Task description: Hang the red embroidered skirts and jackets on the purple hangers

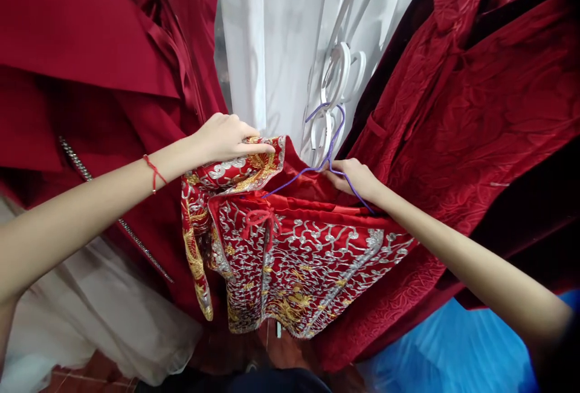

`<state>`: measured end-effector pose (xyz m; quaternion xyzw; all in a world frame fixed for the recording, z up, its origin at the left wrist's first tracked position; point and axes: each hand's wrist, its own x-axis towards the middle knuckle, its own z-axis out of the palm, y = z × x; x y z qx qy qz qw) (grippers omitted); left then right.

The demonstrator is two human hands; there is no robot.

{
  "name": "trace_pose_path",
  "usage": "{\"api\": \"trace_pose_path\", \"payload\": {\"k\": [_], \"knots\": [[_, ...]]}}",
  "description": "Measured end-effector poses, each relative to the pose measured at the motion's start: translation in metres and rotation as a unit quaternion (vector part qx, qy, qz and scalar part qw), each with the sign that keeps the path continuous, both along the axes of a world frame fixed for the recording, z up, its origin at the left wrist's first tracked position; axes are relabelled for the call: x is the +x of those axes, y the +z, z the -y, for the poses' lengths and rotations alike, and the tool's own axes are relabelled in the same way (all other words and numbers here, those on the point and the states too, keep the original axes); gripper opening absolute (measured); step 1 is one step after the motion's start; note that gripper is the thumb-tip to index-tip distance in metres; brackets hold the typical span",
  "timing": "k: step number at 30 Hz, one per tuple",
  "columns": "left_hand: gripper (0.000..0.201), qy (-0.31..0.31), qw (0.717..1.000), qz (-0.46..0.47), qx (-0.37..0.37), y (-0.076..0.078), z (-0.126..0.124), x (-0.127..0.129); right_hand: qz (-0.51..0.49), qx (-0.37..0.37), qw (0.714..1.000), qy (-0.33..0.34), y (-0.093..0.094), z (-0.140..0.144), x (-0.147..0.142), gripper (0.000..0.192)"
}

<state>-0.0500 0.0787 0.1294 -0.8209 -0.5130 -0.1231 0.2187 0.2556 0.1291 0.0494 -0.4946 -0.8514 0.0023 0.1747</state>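
Note:
A red jacket (299, 260) with silver and gold embroidery hangs between my arms. My left hand (226, 137) grips its embroidered collar edge at the upper left. My right hand (356, 178) holds the thin purple wire hanger (327, 139) whose arms run inside the jacket's shoulders. The hanger's hook rises toward white hangers (338, 78) behind. A red string is tied around my left wrist.
Dark red satin garments (90, 78) hang on the left, one with a rhinestone strip. A textured red robe (489, 115) hangs on the right. White curtain (272, 36) behind. White fabric (104, 314) lies lower left, blue plastic (453, 344) lower right.

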Motion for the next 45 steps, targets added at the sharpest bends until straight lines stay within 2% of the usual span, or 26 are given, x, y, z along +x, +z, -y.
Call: {"api": "trace_pose_path", "payload": {"k": [2,5,7,9,11,14,17,21,24,27,29,31,33,35,37,38,40,42,45], "knots": [[0.061,0.024,0.999,-0.036,0.012,-0.005,-0.003,-0.006,-0.077,0.069,0.995,-0.015,-0.002,0.007,0.004,0.026],[0.068,0.047,0.998,-0.049,0.005,-0.018,-0.005,-0.004,-0.179,0.178,0.967,-0.021,-0.009,0.009,0.005,0.025],[0.072,0.034,0.999,-0.022,-0.019,-0.028,-0.001,0.004,-0.198,0.249,0.947,-0.03,-0.012,0.008,0.006,0.024],[0.076,0.015,0.999,0.02,-0.036,-0.037,0.005,0.015,-0.18,0.29,0.939,-0.037,-0.014,0.008,0.008,0.025],[0.078,-0.002,0.999,0.037,-0.03,-0.044,0.013,0.026,-0.148,0.307,0.939,-0.048,-0.015,0.008,0.012,0.028],[0.077,-0.008,1.0,-0.018,-0.007,-0.051,0.023,0.038,-0.099,0.326,0.938,-0.065,-0.014,0.007,0.025,0.034],[0.065,0.017,0.997,-0.062,-0.042,-0.051,0.027,0.041,-0.044,0.338,0.938,-0.061,-0.01,0.005,0.043,0.041],[0.035,0.043,0.995,-0.027,-0.086,-0.056,0.024,0.03,0.02,0.341,0.939,-0.029,0.001,0.01,0.067,0.05],[0.03,0.07,0.992,0.028,-0.101,-0.072,0.022,0.017,0.06,0.338,0.939,-0.018,0.006,0.02,0.073,0.054],[0.031,0.054,0.988,0.1,-0.105,-0.087,0.024,-0.004,0.132,0.309,0.941,-0.032,0.006,0.028,0.075,0.052],[0.033,0.056,0.983,0.171,-0.034,-0.084,0.027,-0.024,0.172,0.289,0.939,-0.069,0.004,0.031,0.076,0.046],[0.034,0.071,0.963,0.25,0.072,-0.07,0.032,-0.045,0.175,0.283,0.937,-0.11,0.001,0.032,0.076,0.038],[0.035,0.09,0.95,0.265,0.135,-0.052,0.035,-0.059,0.148,0.287,0.939,-0.121,0.001,0.031,0.072,0.032],[0.034,0.141,0.96,0.202,0.135,-0.039,0.036,-0.059,0.104,0.296,0.943,-0.112,0.004,0.028,0.06,0.031],[0.033,0.158,0.975,0.138,0.077,-0.038,0.03,-0.046,0.058,0.303,0.946,-0.1,0.011,0.026,0.042,0.032],[0.033,0.139,0.982,0.122,0.034,-0.041,0.025,-0.036,0.038,0.302,0.947,-0.097,0.015,0.025,0.033,0.033],[0.036,0.06,0.989,0.118,-0.064,-0.051,0.013,-0.014,0.011,0.294,0.951,-0.093,0.023,0.025,0.017,0.034],[0.042,-0.021,0.981,0.137,-0.135,-0.061,-0.002,0.006,-0.004,0.283,0.955,-0.092,0.029,0.025,0.008,0.033],[0.045,-0.109,0.96,0.168,-0.196,-0.07,-0.024,0.031,-0.017,0.277,0.955,-0.102,0.031,0.027,0.006,0.033]]}}
